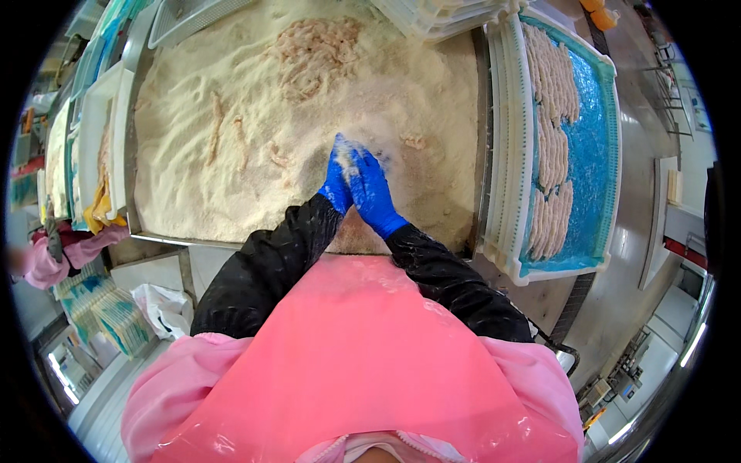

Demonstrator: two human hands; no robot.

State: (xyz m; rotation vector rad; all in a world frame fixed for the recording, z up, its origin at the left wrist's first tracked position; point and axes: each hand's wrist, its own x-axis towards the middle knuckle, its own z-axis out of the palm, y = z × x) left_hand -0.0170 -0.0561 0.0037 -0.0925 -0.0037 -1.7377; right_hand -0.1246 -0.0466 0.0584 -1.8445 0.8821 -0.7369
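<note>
Both my hands wear blue gloves dusted with pale crumbs. My left hand (pixel 336 184) and my right hand (pixel 371 194) are pressed together, palm to palm, over a wide bed of pale breadcrumbs (pixel 181 189). Whatever lies between the palms is hidden, and crumbs blur about the fingertips. Just right of my fingers rests a small raw meat piece (pixel 414 141). To their left, a few thin strips lie partly coated, among them a long strip (pixel 215 130). Farther off, a heap of raw pinkish meat strips (pixel 315 52) sits on the crumbs.
On the right stands a stack of white trays; the top tray (pixel 594 231), lined in blue, holds rows of coated strips (pixel 549 147). White baskets (pixel 444 17) overhang the far right corner. At the left edge, another person's pink sleeve (pixel 96 247) shows beside more trays.
</note>
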